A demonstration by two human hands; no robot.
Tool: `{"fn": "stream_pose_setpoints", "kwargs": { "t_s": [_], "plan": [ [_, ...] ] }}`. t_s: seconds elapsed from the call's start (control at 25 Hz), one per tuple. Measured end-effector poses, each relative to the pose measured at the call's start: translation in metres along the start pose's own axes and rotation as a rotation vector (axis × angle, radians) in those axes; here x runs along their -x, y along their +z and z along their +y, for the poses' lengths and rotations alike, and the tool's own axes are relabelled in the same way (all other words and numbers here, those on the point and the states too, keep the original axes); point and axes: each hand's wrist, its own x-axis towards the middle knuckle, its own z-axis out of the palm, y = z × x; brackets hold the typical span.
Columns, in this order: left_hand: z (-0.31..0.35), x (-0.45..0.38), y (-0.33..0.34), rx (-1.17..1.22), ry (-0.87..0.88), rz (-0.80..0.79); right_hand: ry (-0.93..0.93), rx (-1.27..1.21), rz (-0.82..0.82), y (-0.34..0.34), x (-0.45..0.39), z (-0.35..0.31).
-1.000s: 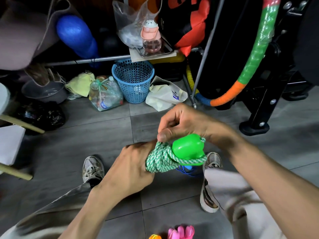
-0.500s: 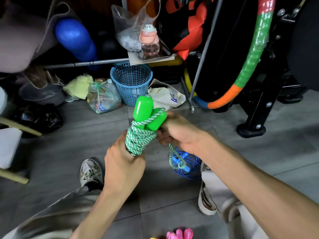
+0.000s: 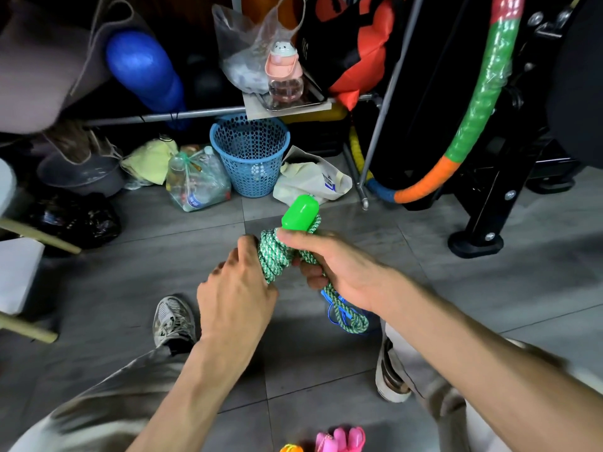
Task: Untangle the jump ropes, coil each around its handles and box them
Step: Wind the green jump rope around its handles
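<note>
The green jump rope (image 3: 273, 256) is coiled in tight turns around its bright green handles (image 3: 299, 212), whose tips stick up above the coil. My left hand (image 3: 236, 288) grips the coil from the left. My right hand (image 3: 329, 262) holds the bundle just under the handle tips, thumb on top, and a loose loop of the rope (image 3: 349, 316) hangs from it toward the floor. A blue jump rope (image 3: 330, 316) lies on the floor behind that loop, mostly hidden. Pink handles (image 3: 341, 439) and an orange one (image 3: 291, 447) show at the bottom edge.
I sit over a grey tiled floor (image 3: 456, 288) with my shoes (image 3: 173, 319) on either side. A blue basket (image 3: 249, 154), a bag of bottles (image 3: 195, 184), a white bag (image 3: 310, 181), a hoop (image 3: 473, 119) and a black stand foot (image 3: 474, 244) crowd the far side.
The bundle swung from lying sideways to handles up, then shifted right. My right hand moved onto the top of the coil, and a rope loop now hangs below it.
</note>
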Motion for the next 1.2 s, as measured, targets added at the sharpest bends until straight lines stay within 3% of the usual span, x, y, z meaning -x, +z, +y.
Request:
{"fn": "stream_pose_setpoints", "kwargs": {
  "t_s": [0.12,0.2,0.36,0.44,0.48,0.64,0.84,1.0,1.2],
  "plan": [
    [0.002,0.003,0.004,-0.004,0.062,-0.016,-0.016,0.138,0.128,0.001,0.002,0.003],
    [-0.002,0.003,0.003,0.157,0.094,-0.095,-0.096,0.147,0.112,-0.002,0.002,0.003],
    [-0.019,-0.010,-0.018,1.234,-0.140,-0.763,-0.230,0.148,-0.203,-0.010,0.011,-0.013],
    [-0.025,-0.011,-0.022,1.440,-0.108,-0.953,-0.221,0.157,-0.299,-0.010,0.011,-0.015],
    [-0.024,-0.009,-0.022,1.476,-0.093,-0.963,-0.221,0.181,-0.313,-0.008,0.009,-0.015],
    [-0.013,-0.004,-0.017,1.359,-0.156,-0.766,-0.281,0.366,-0.335,-0.009,0.011,-0.018],
    [0.000,-0.002,-0.012,1.059,-0.098,-0.321,-0.338,0.579,-0.171,-0.011,0.007,-0.021],
    [0.001,-0.004,-0.010,0.827,-0.054,-0.052,-0.390,0.594,-0.154,-0.010,0.005,-0.021],
    [-0.002,-0.005,-0.003,0.702,-0.079,0.048,-0.424,0.527,-0.172,-0.006,0.005,-0.021]
  ]
}}
